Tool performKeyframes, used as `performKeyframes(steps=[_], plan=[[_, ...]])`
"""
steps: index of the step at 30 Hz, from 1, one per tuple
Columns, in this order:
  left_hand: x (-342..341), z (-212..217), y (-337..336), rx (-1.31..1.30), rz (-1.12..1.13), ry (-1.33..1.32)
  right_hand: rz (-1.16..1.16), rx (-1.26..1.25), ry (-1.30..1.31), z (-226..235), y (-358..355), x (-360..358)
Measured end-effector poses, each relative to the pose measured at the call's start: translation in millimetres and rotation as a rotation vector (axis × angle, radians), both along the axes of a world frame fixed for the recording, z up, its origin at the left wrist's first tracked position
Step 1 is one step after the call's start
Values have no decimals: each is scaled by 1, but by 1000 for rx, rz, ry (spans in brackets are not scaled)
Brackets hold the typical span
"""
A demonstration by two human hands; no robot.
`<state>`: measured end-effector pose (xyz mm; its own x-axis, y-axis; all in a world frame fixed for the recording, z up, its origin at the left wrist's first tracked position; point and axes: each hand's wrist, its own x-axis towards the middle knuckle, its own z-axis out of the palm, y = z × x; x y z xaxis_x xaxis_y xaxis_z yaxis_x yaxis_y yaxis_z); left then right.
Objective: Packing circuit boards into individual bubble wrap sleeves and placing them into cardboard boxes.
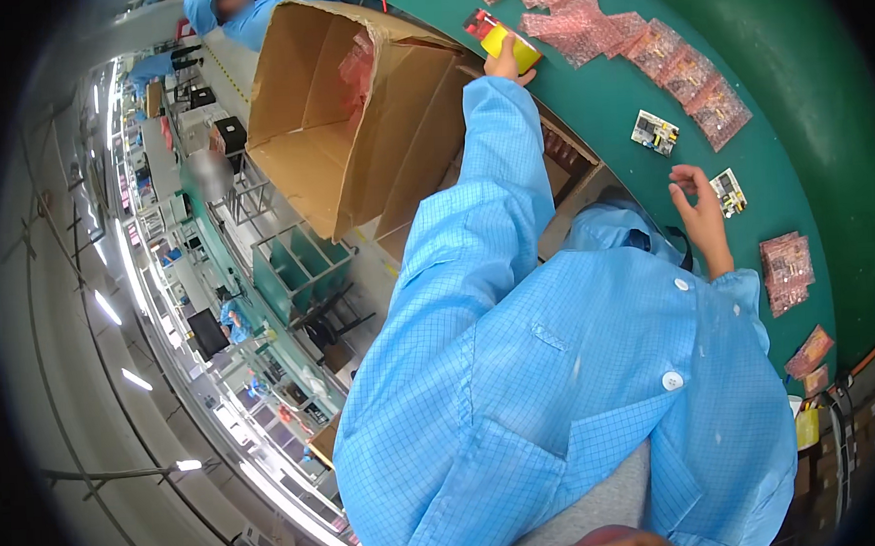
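At the table's near edge, far left, my left hand (512, 61) is closed on a yellow holder-like thing (498, 38) with red and black at its far end; I cannot make out its exact kind. My right hand (701, 218) hovers over the table with thumb and fingers apart, holding nothing. Just beyond its fingers lies a white circuit board (729, 194) carrying small parts. A second circuit board (655, 133) lies flat between my two hands, touched by neither.
Pink bubble-wrap bags (688, 75) run along the green table (587, 110). A stack of bagged pieces (787, 272) sits to the right. An open cardboard box (353, 121) with pink wrap inside stands left of the table. Another person's blue sleeve (260, 17) shows beyond it.
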<state>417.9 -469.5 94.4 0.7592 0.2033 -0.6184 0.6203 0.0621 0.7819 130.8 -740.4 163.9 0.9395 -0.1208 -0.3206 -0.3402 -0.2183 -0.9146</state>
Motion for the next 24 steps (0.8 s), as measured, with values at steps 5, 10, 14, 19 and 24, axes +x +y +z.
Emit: performKeyframes(steps=[5, 10, 14, 19, 24], plan=[[-74, -4, 0, -253, 68, -180, -45, 196, -73, -12, 13, 1], [-200, 61, -86, -288, -358, -46, -155, 178, -99, 7, 3, -20], [-269, 72, -151, -381, -827, -46, -122, -108, -219, 7, -16, -69], [-329, 79, -267, -653, -1262, 27, -647, -165, -187, -2, -95, -180], [-389, 92, -351, -549, -1667, -284, -1063, 89, -268, 6, -153, -267]])
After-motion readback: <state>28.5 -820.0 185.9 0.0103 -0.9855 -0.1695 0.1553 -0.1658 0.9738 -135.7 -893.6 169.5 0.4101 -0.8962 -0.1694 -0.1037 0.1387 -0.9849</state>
